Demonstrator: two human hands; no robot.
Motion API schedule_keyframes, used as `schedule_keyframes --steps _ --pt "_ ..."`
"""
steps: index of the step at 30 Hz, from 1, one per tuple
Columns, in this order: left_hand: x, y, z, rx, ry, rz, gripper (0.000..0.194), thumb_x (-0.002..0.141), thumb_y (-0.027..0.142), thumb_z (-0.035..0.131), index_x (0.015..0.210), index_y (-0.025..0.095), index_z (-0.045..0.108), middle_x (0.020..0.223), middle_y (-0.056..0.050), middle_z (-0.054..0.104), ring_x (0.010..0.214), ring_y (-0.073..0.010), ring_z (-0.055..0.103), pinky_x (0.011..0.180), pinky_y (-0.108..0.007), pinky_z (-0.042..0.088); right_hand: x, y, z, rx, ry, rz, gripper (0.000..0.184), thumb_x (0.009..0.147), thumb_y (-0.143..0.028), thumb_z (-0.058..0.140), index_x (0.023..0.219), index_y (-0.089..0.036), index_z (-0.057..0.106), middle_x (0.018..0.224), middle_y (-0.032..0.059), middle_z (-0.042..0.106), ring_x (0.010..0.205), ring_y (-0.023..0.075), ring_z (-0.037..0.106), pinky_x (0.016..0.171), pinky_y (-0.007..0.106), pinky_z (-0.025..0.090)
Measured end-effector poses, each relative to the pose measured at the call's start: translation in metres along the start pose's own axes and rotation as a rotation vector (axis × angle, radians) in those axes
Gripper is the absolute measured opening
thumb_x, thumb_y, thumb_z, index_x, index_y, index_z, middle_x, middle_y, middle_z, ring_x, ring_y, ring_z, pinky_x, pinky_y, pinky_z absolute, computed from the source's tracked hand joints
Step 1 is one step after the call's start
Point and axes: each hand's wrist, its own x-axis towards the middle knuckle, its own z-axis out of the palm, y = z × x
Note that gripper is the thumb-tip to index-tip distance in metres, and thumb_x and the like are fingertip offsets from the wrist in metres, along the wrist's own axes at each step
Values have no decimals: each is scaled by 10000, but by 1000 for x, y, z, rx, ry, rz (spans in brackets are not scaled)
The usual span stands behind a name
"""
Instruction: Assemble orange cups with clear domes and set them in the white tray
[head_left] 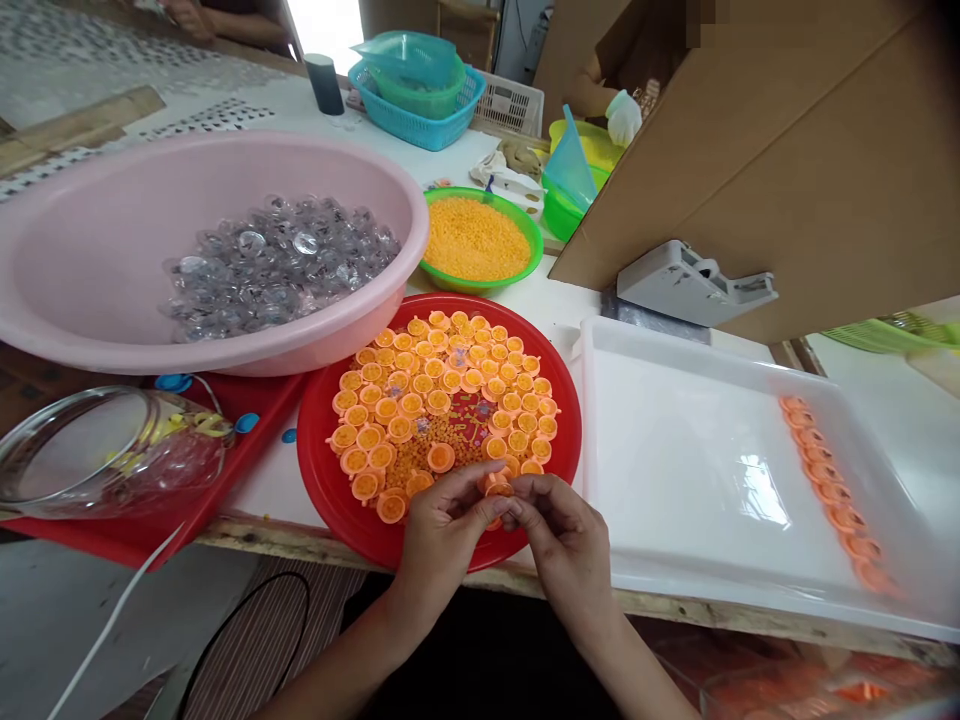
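My left hand (454,525) and my right hand (564,522) meet over the near edge of a round red tray (313,450). Between their fingertips is a small orange toy cup (497,484), pinched from both sides. Fingers partly hide it. Many similar orange cups filled with yellow-orange bits stand on the tray, one of them a lone cup (441,457) just beyond my left fingers. Loose yellow-orange beads (442,435) lie among them.
A pink basin (67,250) of clear plastic pieces stands left, a green bowl (536,262) of orange beads behind. At right, a white tray (675,440) holds a row of orange pieces (829,485); a tape dispenser (690,282) sits by a cardboard panel (810,170). Other people's hands show at the back.
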Motion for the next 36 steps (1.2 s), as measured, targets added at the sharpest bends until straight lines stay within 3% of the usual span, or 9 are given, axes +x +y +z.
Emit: schedule_keyframes --steps 7,11,15,23,28,36 --pt "4 3 -10 -14 -64 39 287 788 272 680 1071 226 695 1025 -32 726 955 -195 669 841 -274 536 4 -4 -2 -76 71 -76 57 862 -203 598 890 -213 646 793 13 663 694 146 641 645 263 537" --pt "5 2 -11 -62 -83 1 353 779 271 693 1128 231 664 1068 -38 719 988 -200 662 869 -294 531 4 1 -2 -56 27 -53 83 839 -219 630 922 -211 629 790 13 668 697 151 646 640 265 545" --pt "6 -2 -9 -67 -98 11 250 784 271 692 1025 206 670 1023 -31 717 959 -179 661 836 -262 534 1 5 0 -31 8 10 126 837 -232 636 959 -207 618 790 15 690 671 153 663 634 272 558" --pt "8 -2 -11 92 -140 80 250 798 271 675 1036 197 680 959 -42 728 896 -190 676 775 -269 544 2 -1 -6 -156 53 -97 67 830 -205 647 870 -227 696 732 3 662 635 138 616 579 246 505" --pt "7 -2 -12 146 -106 125 186 747 261 719 923 206 739 884 -35 749 798 -186 688 745 -270 551 5 -2 -10 -130 2 -36 95 817 -183 652 870 -237 710 733 -7 648 658 128 604 599 234 495" --pt "5 2 -16 215 -199 169 71 783 254 674 804 203 718 798 -27 720 753 -177 668 720 -268 524 3 1 -11 39 -98 114 19 797 -215 666 792 -199 674 728 4 634 684 143 598 617 248 494"
